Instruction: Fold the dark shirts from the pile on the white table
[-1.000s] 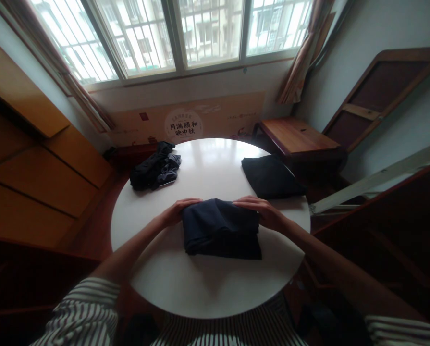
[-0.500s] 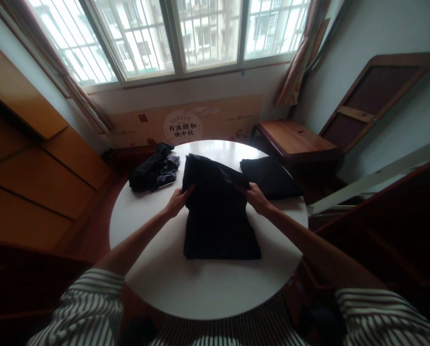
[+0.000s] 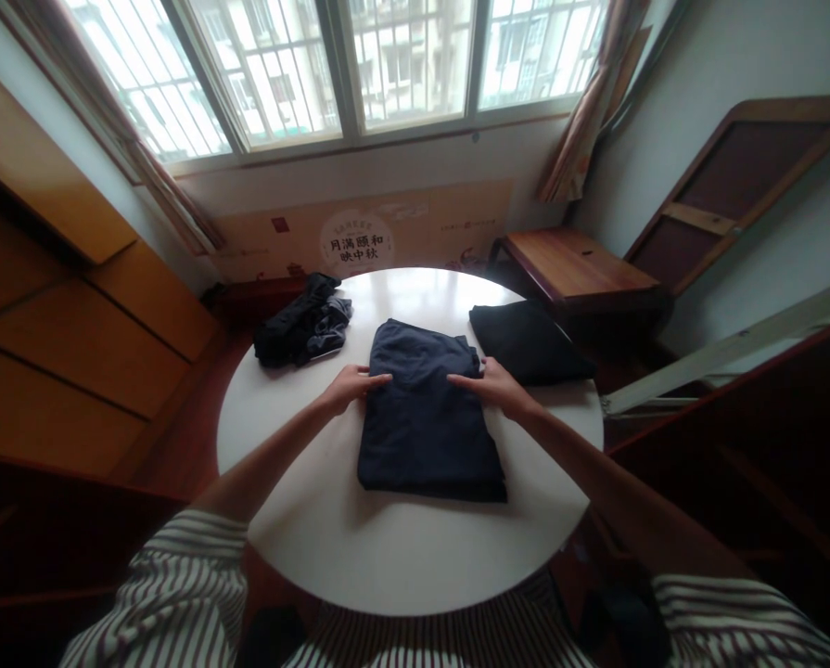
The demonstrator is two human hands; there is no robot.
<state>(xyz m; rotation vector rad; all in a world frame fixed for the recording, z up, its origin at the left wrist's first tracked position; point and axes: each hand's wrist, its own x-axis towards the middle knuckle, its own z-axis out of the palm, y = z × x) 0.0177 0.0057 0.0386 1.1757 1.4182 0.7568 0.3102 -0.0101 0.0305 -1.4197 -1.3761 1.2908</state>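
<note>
A folded dark navy garment (image 3: pixel 428 408) lies on the white round table (image 3: pixel 401 557) in front of me, in a rough rectangle. At its left edge is my left hand (image 3: pixel 349 385), thumb on top of the cloth and the other fingers at or under the side. My right hand (image 3: pixel 498 382) pinches the right edge in the same way, near the far end. Whether the garment is trousers or a top cannot be made out. The fingers beneath the cloth are partly hidden.
To the far left on the table sits a crumpled heap of dark clothes (image 3: pixel 303 320). A folded black garment (image 3: pixel 529 343) rests at the right rim. Beyond stand a low wooden table (image 3: pixel 581 260) and a printed cardboard panel (image 3: pixel 415 227) under the window.
The far part of the garment, raised between my hands before, now lies down flat on the rest. My hands still hold its two sides, and its navy surface shows more clearly.
</note>
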